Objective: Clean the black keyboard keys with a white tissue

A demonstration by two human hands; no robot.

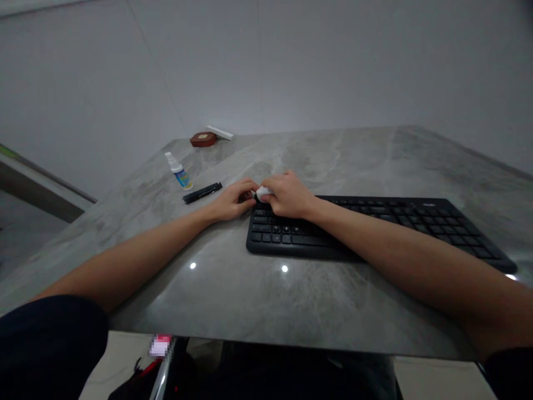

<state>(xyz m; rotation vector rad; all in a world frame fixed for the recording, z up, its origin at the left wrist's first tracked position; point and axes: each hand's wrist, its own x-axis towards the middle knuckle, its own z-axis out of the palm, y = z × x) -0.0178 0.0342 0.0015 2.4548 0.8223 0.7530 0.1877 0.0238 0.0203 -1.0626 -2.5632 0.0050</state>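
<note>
One curled left hand (235, 201), its grip impossible to tell, sits just beside a white object (263, 193), seemingly smooth and light, best pinched around its rounded sides. The right hand (290, 195) grasps it at the far left corner of a black keyboard (310, 240), probably stiff plastic with blocky keys.

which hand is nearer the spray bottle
Left. The left hand is by the left end of the keyboard, to the right of the spray bottle; the right hand is farther right, holding a white object.
</note>
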